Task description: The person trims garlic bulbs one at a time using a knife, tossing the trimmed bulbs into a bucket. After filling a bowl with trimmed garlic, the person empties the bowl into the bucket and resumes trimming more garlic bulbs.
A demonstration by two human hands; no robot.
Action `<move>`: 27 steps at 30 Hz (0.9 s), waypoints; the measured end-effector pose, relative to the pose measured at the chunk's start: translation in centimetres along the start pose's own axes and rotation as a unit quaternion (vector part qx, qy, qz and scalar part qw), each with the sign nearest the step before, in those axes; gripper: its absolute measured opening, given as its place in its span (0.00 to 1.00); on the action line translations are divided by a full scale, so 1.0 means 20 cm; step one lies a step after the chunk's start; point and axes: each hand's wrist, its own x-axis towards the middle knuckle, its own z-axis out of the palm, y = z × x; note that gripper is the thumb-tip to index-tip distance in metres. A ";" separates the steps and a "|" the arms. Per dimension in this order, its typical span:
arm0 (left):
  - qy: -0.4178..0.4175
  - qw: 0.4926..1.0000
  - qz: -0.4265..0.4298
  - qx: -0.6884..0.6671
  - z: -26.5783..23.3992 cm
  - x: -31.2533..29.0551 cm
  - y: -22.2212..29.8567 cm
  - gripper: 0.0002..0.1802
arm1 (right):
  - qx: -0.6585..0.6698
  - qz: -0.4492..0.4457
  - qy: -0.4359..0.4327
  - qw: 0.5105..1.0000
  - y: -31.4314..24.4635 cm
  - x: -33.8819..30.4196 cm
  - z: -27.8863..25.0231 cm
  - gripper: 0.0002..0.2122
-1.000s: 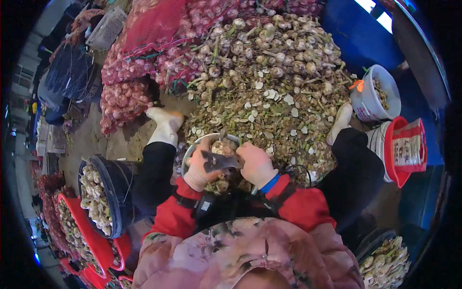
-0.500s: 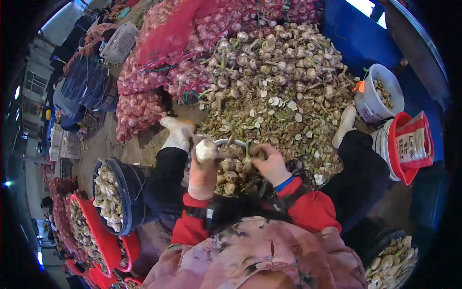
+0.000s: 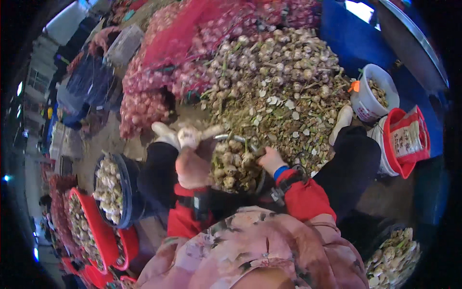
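Observation:
Between my knees stands a round container with a pale rim [image 3: 222,137], heaped with garlic bulbs [image 3: 232,164]. My left hand [image 3: 191,167], blurred, is closed at the container's left, around what looks like a pale garlic bulb [image 3: 188,137] beyond the rim. My right hand [image 3: 272,160] is at the container's right side, fingers bent together over the bulbs there. What it grips is too small and blurred to make out. Ahead of the container lies a large pile of garlic bulbs [image 3: 288,58], with cut stems and peelings [image 3: 284,120] spread nearer me.
Red mesh sacks [image 3: 144,111] of garlic rise at the far left. A dark bucket [image 3: 126,192] of bulbs stands by my left leg, red tubs [image 3: 98,231] beyond. To the right are a white bucket [image 3: 370,98] and a red basin [image 3: 395,139]. My feet flank the peelings.
My left hand has moved left, away from the middle of the container, with the pale bulb. My right hand has stayed by the right rim, its fingers drawn closer together. The view has shifted slightly.

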 end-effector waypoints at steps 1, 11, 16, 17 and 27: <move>-0.033 0.999 -0.005 0.017 0.03 0.04 0.01 0.22 | 0.036 0.027 0.039 0.998 0.17 0.07 -0.01 0.13; 0.101 0.765 -0.286 0.568 -1.45 0.01 -0.19 0.33 | -0.240 0.075 -0.061 0.966 0.34 0.11 0.27 0.19; 0.050 0.607 -0.290 0.738 -0.78 0.21 -0.23 0.24 | -0.292 0.093 -0.093 0.947 0.60 0.09 0.11 0.27; 0.111 0.630 -0.249 0.727 -0.95 0.14 -0.19 0.23 | -0.211 0.170 -0.066 0.960 0.42 0.08 0.20 0.25; 0.248 0.835 -0.286 0.400 -1.34 0.13 -0.43 0.25 | -0.022 0.108 -0.008 0.994 0.33 0.21 0.03 0.23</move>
